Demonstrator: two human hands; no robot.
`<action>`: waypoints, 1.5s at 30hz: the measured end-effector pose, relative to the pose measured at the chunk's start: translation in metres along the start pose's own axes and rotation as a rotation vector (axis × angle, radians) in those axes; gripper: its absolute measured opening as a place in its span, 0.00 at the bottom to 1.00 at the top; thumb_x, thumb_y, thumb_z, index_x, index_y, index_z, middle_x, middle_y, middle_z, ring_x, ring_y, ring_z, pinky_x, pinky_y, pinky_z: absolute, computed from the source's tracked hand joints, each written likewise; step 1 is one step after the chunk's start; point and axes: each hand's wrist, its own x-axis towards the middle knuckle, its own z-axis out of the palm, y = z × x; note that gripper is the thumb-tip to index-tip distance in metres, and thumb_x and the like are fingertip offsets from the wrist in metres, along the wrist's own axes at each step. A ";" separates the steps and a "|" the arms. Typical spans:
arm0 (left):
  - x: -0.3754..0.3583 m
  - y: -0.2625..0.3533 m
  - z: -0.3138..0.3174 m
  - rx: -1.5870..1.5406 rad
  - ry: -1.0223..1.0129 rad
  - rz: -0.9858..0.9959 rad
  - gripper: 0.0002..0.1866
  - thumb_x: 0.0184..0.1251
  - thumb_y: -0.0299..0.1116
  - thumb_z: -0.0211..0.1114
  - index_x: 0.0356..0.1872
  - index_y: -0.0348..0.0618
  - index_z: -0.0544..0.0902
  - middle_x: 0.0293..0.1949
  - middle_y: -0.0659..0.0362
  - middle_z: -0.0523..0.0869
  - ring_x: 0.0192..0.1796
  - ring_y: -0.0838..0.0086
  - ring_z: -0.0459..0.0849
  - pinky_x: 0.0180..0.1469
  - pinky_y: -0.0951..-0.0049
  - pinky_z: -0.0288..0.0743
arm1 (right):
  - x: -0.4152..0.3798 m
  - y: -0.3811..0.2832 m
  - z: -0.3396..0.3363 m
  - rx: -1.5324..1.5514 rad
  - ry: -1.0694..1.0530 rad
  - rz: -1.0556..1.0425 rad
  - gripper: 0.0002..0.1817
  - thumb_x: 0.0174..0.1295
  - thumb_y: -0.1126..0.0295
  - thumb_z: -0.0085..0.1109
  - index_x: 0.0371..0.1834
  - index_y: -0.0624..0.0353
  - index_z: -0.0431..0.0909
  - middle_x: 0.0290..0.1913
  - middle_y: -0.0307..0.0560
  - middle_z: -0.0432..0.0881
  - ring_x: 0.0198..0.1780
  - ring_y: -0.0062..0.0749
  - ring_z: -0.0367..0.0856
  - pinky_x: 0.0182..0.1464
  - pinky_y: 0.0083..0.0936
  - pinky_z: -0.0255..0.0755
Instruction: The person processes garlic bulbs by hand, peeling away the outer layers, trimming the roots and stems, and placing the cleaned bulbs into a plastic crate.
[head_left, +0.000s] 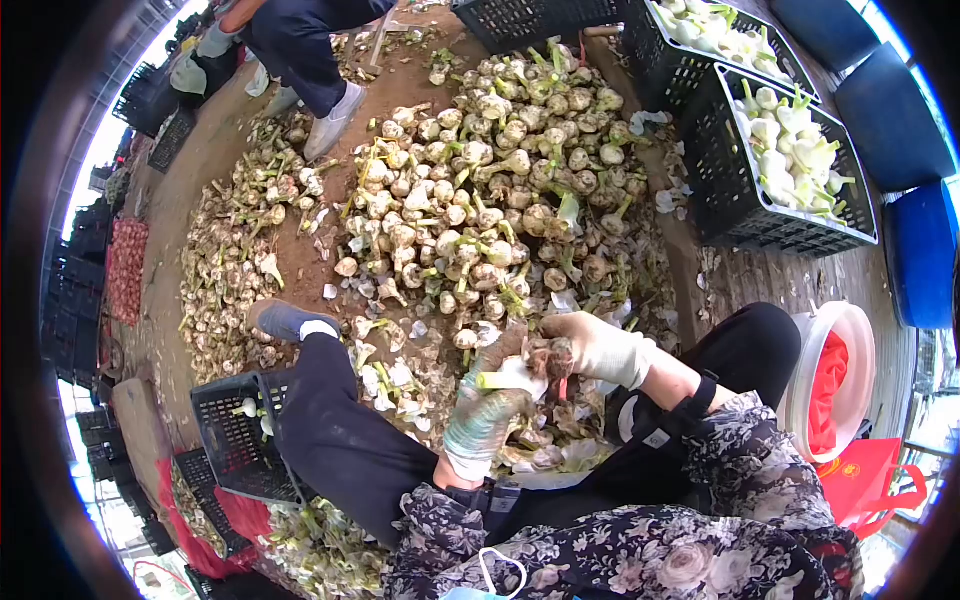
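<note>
My left hand (474,418), in a dirty white and green glove, is closed around a peeled white garlic bulb (520,377) with a cut green stem pointing left. Right against the bulb's other side is my right hand (602,348), in a whitish glove with brown, soiled fingertips, its fingers curled. A small red piece (563,388) shows just below those fingers; what they grip is hidden. In front of both hands spreads a large heap of unpeeled garlic (470,210). Several cleaned bulbs (385,380) and loose skins lie on the ground beside my left hand.
Black crates (745,215) of white garlic stand at the right, near blue barrels (918,250). A white bucket (858,345) holding red cloth and a red bag (860,485) are by my right side. Another black crate (225,420) sits at left. Another person's shoe (335,122) is beyond.
</note>
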 end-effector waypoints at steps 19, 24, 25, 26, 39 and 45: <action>0.004 0.002 0.005 0.093 0.034 -0.033 0.38 0.47 0.27 0.63 0.66 0.41 0.66 0.45 0.61 0.80 0.41 0.79 0.78 0.43 0.82 0.72 | -0.007 0.005 0.001 0.000 0.196 0.143 0.17 0.57 0.68 0.60 0.45 0.69 0.75 0.33 0.51 0.81 0.35 0.28 0.80 0.38 0.27 0.74; -0.001 0.009 0.009 0.037 0.007 -0.060 0.40 0.47 0.27 0.64 0.67 0.42 0.64 0.47 0.59 0.80 0.44 0.75 0.78 0.49 0.77 0.73 | -0.006 0.004 0.004 0.379 0.022 0.056 0.20 0.61 0.62 0.61 0.48 0.69 0.74 0.38 0.40 0.80 0.41 0.19 0.75 0.46 0.20 0.71; -0.002 0.009 0.012 0.018 0.018 -0.017 0.39 0.48 0.27 0.65 0.67 0.44 0.64 0.45 0.60 0.80 0.43 0.76 0.78 0.47 0.77 0.73 | -0.005 0.006 0.005 0.376 0.022 0.054 0.20 0.61 0.62 0.61 0.48 0.69 0.74 0.38 0.40 0.80 0.41 0.19 0.75 0.46 0.20 0.71; -0.002 0.009 0.013 -0.001 0.030 0.026 0.39 0.50 0.26 0.65 0.68 0.45 0.63 0.43 0.61 0.80 0.43 0.76 0.78 0.46 0.77 0.73 | -0.002 0.011 0.007 0.433 0.041 0.076 0.20 0.61 0.63 0.61 0.49 0.68 0.74 0.38 0.39 0.80 0.41 0.19 0.75 0.46 0.20 0.71; 0.007 0.002 0.003 0.110 0.392 0.132 0.15 0.66 0.33 0.60 0.51 0.38 0.78 0.42 0.62 0.81 0.43 0.79 0.78 0.48 0.77 0.72 | -0.001 0.005 0.023 -0.159 0.452 -0.089 0.08 0.64 0.72 0.53 0.43 0.65 0.74 0.32 0.43 0.79 0.35 0.26 0.76 0.38 0.23 0.72; 0.015 -0.003 -0.012 -0.480 0.301 0.132 0.09 0.66 0.27 0.59 0.43 0.36 0.81 0.44 0.57 0.82 0.48 0.70 0.80 0.53 0.71 0.75 | -0.004 -0.012 0.002 0.564 0.612 0.125 0.11 0.64 0.70 0.55 0.42 0.68 0.74 0.29 0.43 0.79 0.23 0.23 0.76 0.23 0.18 0.70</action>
